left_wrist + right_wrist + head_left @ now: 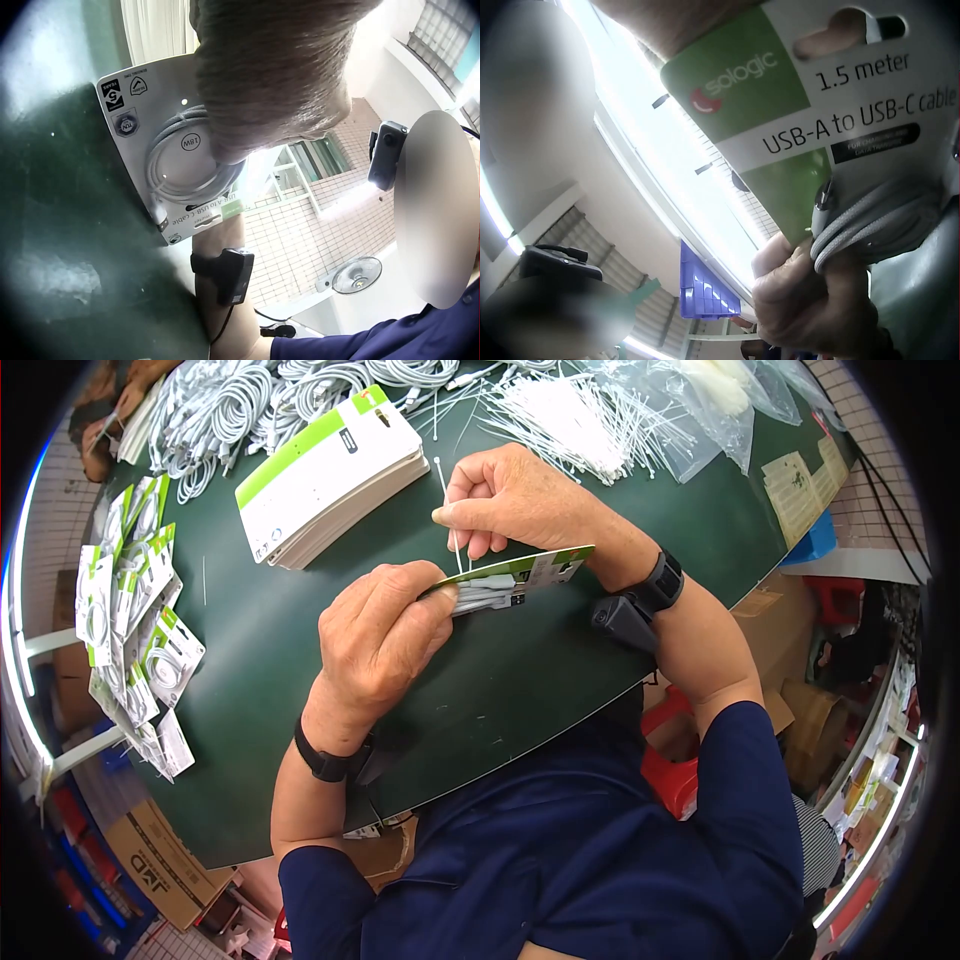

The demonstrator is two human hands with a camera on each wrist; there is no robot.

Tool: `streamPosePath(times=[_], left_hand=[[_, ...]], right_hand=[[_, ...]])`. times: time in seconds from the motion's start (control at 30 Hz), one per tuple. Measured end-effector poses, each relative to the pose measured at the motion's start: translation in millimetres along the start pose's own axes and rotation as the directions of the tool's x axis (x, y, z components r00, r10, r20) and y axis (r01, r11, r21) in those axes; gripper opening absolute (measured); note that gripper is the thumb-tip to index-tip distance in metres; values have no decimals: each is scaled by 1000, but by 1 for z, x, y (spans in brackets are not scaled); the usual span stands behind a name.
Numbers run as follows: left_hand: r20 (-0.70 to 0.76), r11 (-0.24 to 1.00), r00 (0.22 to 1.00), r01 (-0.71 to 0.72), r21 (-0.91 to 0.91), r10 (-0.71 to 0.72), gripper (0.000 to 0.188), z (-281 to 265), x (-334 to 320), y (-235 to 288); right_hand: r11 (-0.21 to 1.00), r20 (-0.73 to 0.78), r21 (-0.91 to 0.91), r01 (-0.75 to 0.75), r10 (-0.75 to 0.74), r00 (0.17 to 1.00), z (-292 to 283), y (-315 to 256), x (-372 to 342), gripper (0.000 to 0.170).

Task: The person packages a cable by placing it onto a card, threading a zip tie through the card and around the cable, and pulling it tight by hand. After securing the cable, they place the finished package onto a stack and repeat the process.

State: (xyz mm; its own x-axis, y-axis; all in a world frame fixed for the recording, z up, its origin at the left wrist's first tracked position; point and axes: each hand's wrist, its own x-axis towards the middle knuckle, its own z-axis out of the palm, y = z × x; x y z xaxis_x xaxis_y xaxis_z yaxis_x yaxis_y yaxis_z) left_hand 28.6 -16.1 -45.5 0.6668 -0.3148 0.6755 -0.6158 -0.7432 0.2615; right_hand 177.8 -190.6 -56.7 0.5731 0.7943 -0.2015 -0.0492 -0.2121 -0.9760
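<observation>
My left hand (375, 640) grips a green-and-white packaging card (550, 567) between thumb and fingers, holding it up over the table. A coiled grey USB cable (482, 596) lies against the card's face, under my left thumb. In the left wrist view the coil (156, 169) sits flat on the printed card (131, 97). Just behind the card's upper edge, my right hand (525, 500) pinches a thin white cable tie (441, 480) between thumb and forefinger. That tie runs down to the card near my left fingertips. The right wrist view shows the card's printed front (780, 112) close up.
A stack of blank-faced cards (340, 480) lies ahead on the green table (250, 760). Behind it are heaped grey cables (240, 410), loose white cable ties (590, 425) and clear plastic bags (740, 420). Carded cables (130, 610) pile at the left edge. Another person's hand (95, 445) shows top left.
</observation>
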Motion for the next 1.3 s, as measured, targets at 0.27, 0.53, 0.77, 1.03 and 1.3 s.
streamPosePath(times=[0.27,0.53,0.77,1.03,1.3], left_hand=[[9,1000,1000,5,-3,-5,28,-1,0,0],[-7,999,1000,-11,37,11,22,0,1,0],[15,998,1000,-18,67,17,19,-3,4,3],[85,998,996,-34,61,29,18,-3,0,-2],[15,1000,1000,-6,-13,6,20,-2,-1,-2]], right_hand=[[1000,33,23,3,-4,999,0,-1,-1,20],[987,298,146,68,-109,948,-4,0,-2,18],[912,233,377,-163,77,969,-4,-14,-6,11],[986,372,164,-29,-35,928,-4,-2,-3,16],[985,380,171,-24,-44,924,0,-2,-1,17]])
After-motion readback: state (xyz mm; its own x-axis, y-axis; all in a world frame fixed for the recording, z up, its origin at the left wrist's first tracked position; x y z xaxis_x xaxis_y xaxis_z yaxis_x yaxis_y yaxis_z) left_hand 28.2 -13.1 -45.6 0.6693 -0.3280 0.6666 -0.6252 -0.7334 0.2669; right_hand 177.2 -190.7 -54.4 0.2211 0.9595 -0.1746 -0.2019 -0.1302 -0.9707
